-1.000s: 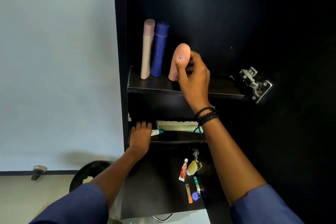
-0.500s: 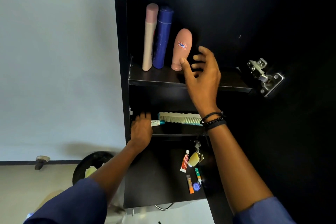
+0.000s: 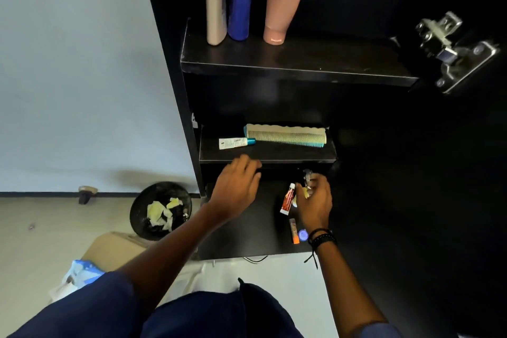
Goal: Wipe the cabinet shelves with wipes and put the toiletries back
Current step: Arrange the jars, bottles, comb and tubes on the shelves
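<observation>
On the top shelf [image 3: 343, 63] a beige tube [image 3: 216, 3], a blue can [image 3: 241, 0] and a pink bottle [image 3: 284, 0] stand side by side. The middle shelf [image 3: 274, 155] holds a pale green comb [image 3: 286, 135] and a small white tube with a teal cap [image 3: 236, 143]. My left hand [image 3: 236, 191] hovers with fingers apart just under that shelf's front edge. On the bottom shelf [image 3: 247, 239] my right hand [image 3: 314, 200] curls around a metal clip with a yellow piece [image 3: 307, 177], next to a red-and-white tube [image 3: 288, 199], an orange stick [image 3: 293, 230] and a blue cap [image 3: 302, 234].
A metal door hinge [image 3: 450, 49] juts out at the upper right. On the floor to the left stand a black bin with crumpled wipes [image 3: 162, 210], a cardboard box [image 3: 115, 247] and a blue-and-white bag [image 3: 79, 274]. A white wall runs along the cabinet's left side.
My right hand let go of the pink bottle on the top shelf and dropped to the bottom shelf onto the metal clip. My left hand slid off the middle shelf to below its edge.
</observation>
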The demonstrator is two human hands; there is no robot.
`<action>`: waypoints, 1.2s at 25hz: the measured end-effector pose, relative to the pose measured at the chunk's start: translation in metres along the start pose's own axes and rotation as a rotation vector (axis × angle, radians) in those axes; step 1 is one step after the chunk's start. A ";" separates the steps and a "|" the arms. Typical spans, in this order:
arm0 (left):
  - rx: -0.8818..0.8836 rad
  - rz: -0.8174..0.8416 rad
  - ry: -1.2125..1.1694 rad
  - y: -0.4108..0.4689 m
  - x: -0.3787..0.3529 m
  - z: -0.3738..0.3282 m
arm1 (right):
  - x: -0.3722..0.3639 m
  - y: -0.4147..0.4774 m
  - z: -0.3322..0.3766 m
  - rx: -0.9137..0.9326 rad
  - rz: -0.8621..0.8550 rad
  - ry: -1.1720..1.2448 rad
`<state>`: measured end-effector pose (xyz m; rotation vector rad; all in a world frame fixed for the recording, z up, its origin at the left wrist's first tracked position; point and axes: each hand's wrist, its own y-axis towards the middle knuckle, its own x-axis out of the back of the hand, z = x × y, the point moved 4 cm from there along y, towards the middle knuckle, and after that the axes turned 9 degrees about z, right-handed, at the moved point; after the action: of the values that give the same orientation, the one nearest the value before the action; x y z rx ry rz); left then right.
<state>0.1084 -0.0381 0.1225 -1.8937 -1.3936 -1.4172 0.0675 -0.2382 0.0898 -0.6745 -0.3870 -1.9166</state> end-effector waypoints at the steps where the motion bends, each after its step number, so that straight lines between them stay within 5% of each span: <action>1: -0.017 0.040 0.014 -0.003 -0.012 -0.003 | -0.003 -0.001 -0.016 -0.072 0.030 -0.057; 5: -0.023 0.279 0.030 -0.019 -0.064 -0.009 | -0.014 0.002 -0.057 -0.247 0.176 -0.229; 9: 0.115 0.621 -0.017 -0.026 -0.104 -0.009 | -0.026 0.018 -0.073 -0.200 0.300 -0.332; 12: 0.171 0.724 -0.042 -0.020 -0.125 -0.011 | -0.034 0.032 -0.079 -0.148 0.367 -0.411; 22: 0.498 0.754 -0.162 0.015 -0.201 -0.012 | -0.021 0.026 -0.081 -0.029 0.184 -0.372; 30: 0.691 0.702 -0.023 0.038 -0.258 -0.021 | 0.000 -0.005 -0.100 -0.048 0.149 -0.312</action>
<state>0.1336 -0.1928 -0.0873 -1.6568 -0.8960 -0.4873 0.0347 -0.2905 0.0113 -1.0107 -0.4726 -1.6865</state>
